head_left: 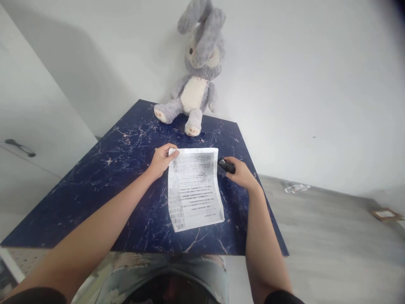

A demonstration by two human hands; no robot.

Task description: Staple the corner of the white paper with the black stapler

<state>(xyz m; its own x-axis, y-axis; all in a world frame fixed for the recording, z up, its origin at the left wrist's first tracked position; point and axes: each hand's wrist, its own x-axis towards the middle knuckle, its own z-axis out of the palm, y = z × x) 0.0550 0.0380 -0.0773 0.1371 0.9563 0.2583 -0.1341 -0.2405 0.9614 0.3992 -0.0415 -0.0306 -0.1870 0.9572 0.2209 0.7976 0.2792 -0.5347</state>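
Note:
My left hand (163, 159) pinches the upper left corner of a printed sheet of paper (196, 190), thumb on top. The sheet is slightly curled, with dense lines of text, and is held over the dark blue table. My right hand (240, 172) is closed around a small black stapler (227, 165). Its front end points left, close beside the sheet's upper right edge; whether the two touch I cannot tell. Part of the stapler is hidden by my fingers.
A grey plush rabbit (195, 95) sits at the back of the blue marbled table (133, 139), against the white wall. A white cabinet door with a dark handle (20, 147) is at left. On the floor to the right lie a clear wrapper (296, 188) and a framed item (386, 214).

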